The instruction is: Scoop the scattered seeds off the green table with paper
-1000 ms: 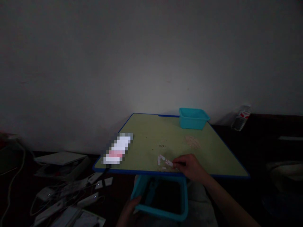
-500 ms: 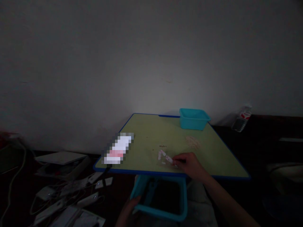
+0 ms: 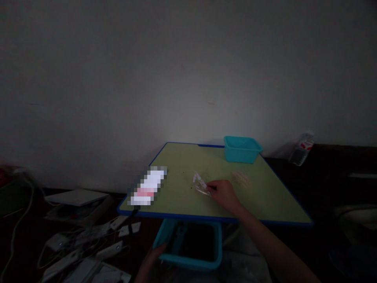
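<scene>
My right hand (image 3: pixel 223 193) is closed, pinching a small clear plastic bag (image 3: pixel 200 184) with white and pinkish markings over the middle of the pale yellow-green table (image 3: pixel 179 157). To its right lies a spread of small pale bits (image 3: pixel 242 179). In front of the table, my left hand (image 3: pixel 156 253) grips the left rim of a blue plastic basin (image 3: pixel 188 262), which is held below the table edge. Dark contents (image 3: pixel 197 239) show inside the basin, too dim to name. One tiny dark speck (image 3: pixel 191 188) lies left of the bag.
A second blue basin (image 3: pixel 240 154) stands at the table's back right corner. A bright phone-like screen (image 3: pixel 149 185), blurred out, is at the left edge. Cables and white power strips (image 3: pixel 108 250) clutter the lower left. A plain wall (image 3: pixel 188 70) rises behind the table.
My right hand has moved left and farther from me with the bag, over where several small dark bits showed before. My left hand and the basin have shifted left.
</scene>
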